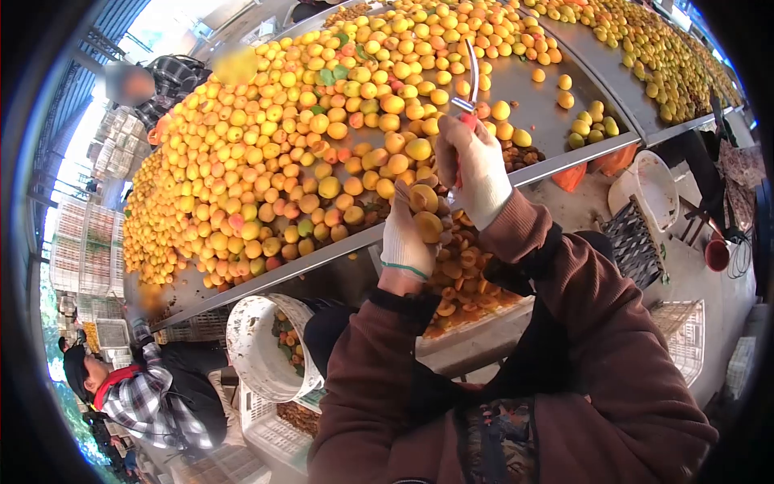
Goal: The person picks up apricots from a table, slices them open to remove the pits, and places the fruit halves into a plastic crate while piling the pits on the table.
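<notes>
Apricot (pixel 427 227), partly covered, is gripped in the left hand (pixel 407 238) by the desk's (pixel 516 78) near edge; right hand (pixel 477 165) clasps a knife (pixel 473 73), mostly hiding its handle (pixel 468 120); arms (pixel 597 294) partly block cut fruit (pixel 463 273) below

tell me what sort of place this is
Probably a fruit-processing shed: whole apricot-like fruit lies heaped on a metal table, halved fruit is piled below its edge, and plastic crates stand stacked to one side.

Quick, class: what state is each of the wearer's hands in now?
Left hand: closed, holding apricot pieces.
Right hand: closed, holding a red-handled tool.
</notes>
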The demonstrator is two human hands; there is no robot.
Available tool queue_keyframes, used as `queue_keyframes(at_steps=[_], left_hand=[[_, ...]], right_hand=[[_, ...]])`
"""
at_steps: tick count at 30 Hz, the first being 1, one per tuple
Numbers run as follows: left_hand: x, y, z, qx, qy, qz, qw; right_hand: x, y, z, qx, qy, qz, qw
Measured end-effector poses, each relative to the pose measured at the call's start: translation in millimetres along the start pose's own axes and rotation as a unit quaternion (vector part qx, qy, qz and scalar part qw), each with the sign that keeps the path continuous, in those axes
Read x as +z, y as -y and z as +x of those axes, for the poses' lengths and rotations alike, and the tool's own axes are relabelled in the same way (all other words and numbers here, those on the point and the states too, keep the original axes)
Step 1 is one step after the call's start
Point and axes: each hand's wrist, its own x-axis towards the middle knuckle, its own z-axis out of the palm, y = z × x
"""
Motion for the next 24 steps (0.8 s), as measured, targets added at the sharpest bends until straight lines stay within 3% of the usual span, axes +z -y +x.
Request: queue_keyframes(at_steps=[4, 8, 13, 16, 18, 20, 22, 23, 24], left_hand=[[11.4, 9.9, -5.9, 0.036, 0.017, 0.111, 0.993], [21.6, 11.2, -14.2, 0.017, -0.013, 0.191, 0.981], [25.7, 18.3, -11.8, 0.085, -0.011, 0.164, 0.983], [25.4, 13.0, -15.3, 0.092, -0.032, 0.186, 0.978], [19.3, 13.9, -9.4, 0.074, -0.058, 0.178, 0.98], [3.0, 21.5, 5.6, 0.213, -0.048, 0.246, 0.944], [8.6, 15.7, -1.0, 0.175, -0.045, 0.216, 0.96], [9.3, 14.0, -4.5, 0.252, -0.038, 0.38, 0.889], [9.0, 13.4, -6.5, 0.32, -0.029, 0.528, 0.786]], right_hand=[[6.8, 4.0, -3.8, -0.019, -0.042, 0.0, 0.999], [9.8, 3.1, -8.0, -0.053, -0.011, -0.029, 0.998], [12.3, -5.8, -10.6, -0.1, 0.012, -0.088, 0.991], [14.8, -4.3, -7.2, -0.076, -0.016, -0.046, 0.996], [6.5, -2.5, 0.0, 0.018, 0.036, 0.044, 0.998], [8.2, 0.0, 2.3, 0.035, 0.023, 0.045, 0.998], [3.0, -1.2, 4.3, 0.057, 0.032, 0.103, 0.993], [-2.7, -1.8, 4.0, 0.063, 0.065, 0.121, 0.989], [-1.8, -8.9, 3.3, 0.063, 0.063, 0.121, 0.989]])
